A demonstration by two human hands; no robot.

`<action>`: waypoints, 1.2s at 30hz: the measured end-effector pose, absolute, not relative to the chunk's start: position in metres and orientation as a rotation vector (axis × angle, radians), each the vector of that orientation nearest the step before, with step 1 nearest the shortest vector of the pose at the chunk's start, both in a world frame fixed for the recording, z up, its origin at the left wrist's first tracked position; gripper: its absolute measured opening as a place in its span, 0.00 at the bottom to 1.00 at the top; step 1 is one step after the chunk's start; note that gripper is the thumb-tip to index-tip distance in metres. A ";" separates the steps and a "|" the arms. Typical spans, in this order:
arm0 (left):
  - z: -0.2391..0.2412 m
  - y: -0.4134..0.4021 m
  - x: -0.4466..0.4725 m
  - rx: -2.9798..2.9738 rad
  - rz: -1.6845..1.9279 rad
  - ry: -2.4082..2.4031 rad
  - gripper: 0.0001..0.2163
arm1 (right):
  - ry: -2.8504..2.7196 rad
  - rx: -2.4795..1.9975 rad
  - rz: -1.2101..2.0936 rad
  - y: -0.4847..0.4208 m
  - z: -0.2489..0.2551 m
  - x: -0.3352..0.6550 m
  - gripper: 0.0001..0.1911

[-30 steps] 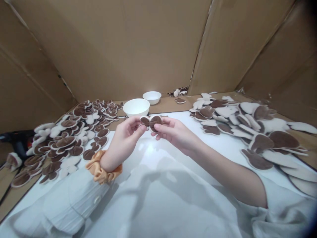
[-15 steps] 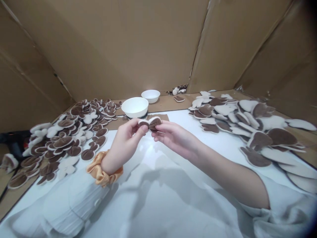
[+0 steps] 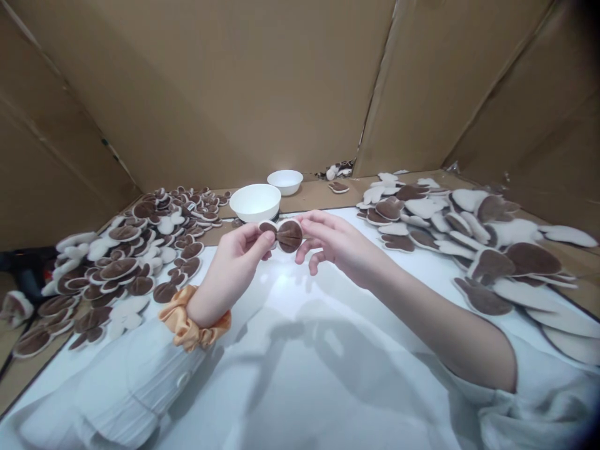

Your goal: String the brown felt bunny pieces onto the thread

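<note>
Above the white table, a small brown plush piece (image 3: 289, 237) with a pale edge and rounded lobes is held up between both hands. My left hand (image 3: 237, 259) pinches its left end between thumb and fingers. At the other end, my right hand (image 3: 340, 250) grips the right edge with its upper fingertips, while its lower fingers curl loosely away from the piece. The brown face is turned toward me.
Brown and cream plush pieces are heaped at left (image 3: 119, 269), with larger ones piled at right (image 3: 487, 256). Two white bowls, a near one (image 3: 255, 203) and a far one (image 3: 285, 182), stand at the back. Cardboard walls (image 3: 244, 87) enclose the table (image 3: 300, 375).
The plush piece has opened out flatter, its brown face now showing more. The right hand's lower fingers have spread away from it, and the left hand has shifted slightly left.
</note>
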State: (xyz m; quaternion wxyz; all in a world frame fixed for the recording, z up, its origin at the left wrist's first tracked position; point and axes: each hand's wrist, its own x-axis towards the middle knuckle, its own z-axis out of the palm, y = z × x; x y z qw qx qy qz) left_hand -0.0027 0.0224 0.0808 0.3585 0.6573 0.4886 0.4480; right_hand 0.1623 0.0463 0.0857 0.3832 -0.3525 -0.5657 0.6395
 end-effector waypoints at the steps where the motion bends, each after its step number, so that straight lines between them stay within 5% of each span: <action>1: 0.081 0.022 -0.002 1.725 1.138 1.271 0.08 | -1.498 -0.905 1.575 0.046 0.086 0.163 0.07; 26: 0.076 0.027 -0.003 1.741 1.264 1.195 0.12 | -1.492 -0.832 1.474 0.047 0.076 0.159 0.10; 36: 0.071 0.025 -0.002 1.772 1.056 1.234 0.10 | -1.606 -0.909 1.354 0.048 0.072 0.156 0.06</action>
